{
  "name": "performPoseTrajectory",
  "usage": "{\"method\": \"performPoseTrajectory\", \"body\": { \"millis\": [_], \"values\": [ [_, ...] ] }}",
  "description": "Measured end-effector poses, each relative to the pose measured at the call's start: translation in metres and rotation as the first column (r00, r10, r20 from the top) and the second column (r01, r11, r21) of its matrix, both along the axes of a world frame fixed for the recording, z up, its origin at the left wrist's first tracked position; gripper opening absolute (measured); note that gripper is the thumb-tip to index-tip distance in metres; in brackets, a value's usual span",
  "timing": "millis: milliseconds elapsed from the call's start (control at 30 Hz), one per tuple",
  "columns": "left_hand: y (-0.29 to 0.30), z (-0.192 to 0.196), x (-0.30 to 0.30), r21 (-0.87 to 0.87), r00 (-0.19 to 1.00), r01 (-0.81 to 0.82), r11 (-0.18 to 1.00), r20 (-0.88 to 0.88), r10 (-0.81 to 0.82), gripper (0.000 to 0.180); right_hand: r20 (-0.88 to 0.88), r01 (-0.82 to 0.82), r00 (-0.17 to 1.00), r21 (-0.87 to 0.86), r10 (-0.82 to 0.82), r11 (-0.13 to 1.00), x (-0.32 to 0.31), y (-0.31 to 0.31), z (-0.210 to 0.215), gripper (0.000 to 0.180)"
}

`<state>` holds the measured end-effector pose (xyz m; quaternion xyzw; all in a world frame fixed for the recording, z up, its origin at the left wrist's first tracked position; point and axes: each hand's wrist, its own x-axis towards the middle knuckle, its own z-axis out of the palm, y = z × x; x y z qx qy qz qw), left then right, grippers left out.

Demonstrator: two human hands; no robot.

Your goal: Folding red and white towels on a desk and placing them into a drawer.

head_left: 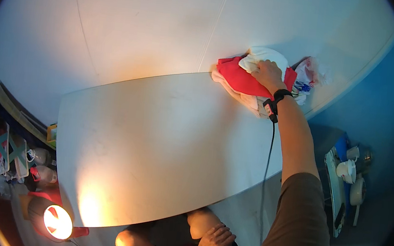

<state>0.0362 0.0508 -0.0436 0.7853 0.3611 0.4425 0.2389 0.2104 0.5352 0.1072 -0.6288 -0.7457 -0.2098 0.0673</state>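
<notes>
The right grip [268,76] bends over a white cloth [263,54]; whether it pinches, I cannot tell. A red cloth [242,81] lies beneath, at half past one on the worktop [156,142]. Toward five o'clock, the left grip [215,243] lies loosely spread.

At the far right of the bench [155,152], the person's right grip [267,75] rests on a white cloth [264,54] that lies over a red cloth [237,75]. Below the bench's near edge, the left grip [216,244] lies on a thigh. A lit lamp [58,222] stands off its near left corner.
</notes>
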Motion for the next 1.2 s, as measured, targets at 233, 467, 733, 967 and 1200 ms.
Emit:
{"method": "performPoseTrajectory", "body": {
  "millis": [233,467,733,967,1200],
  "values": [
    [-0.002,0.002,0.001,-0.035,0.999,0.032,0.999,0.012,-0.031,0.030,-0.294,-0.006,0.955,0.053,0.021,0.999,0.022,0.011,-0.008,0.024],
    [-0.011,-0.006,0.006,0.006,0.998,0.054,0.999,-0.029,-0.053,0.039,-0.676,-0.225,0.705,0.072,0.213,0.972,0.047,-0.053,0.054,0.022],
    [-0.014,0.039,-0.008,-0.088,0.974,0.063,0.994,0.221,-0.042,0.018,-0.998,-0.531,0.050,0.009,0.042,0.847,0.047,-0.236,0.148,0.013],
    [-0.038,0.156,-0.030,-0.292,0.691,-0.163,0.942,0.648,0.320,0.013,-0.970,-0.760,0.244,-0.188,0.005,0.623,0.026,-0.378,0.138,0.014],
    [-0.073,0.188,-0.023,-0.499,0.882,-0.022,0.866,0.399,0.252,0.023,-0.915,-0.862,0.399,-0.394,-0.053,0.317,-0.007,-0.460,0.123,0.023]
  ]
}}
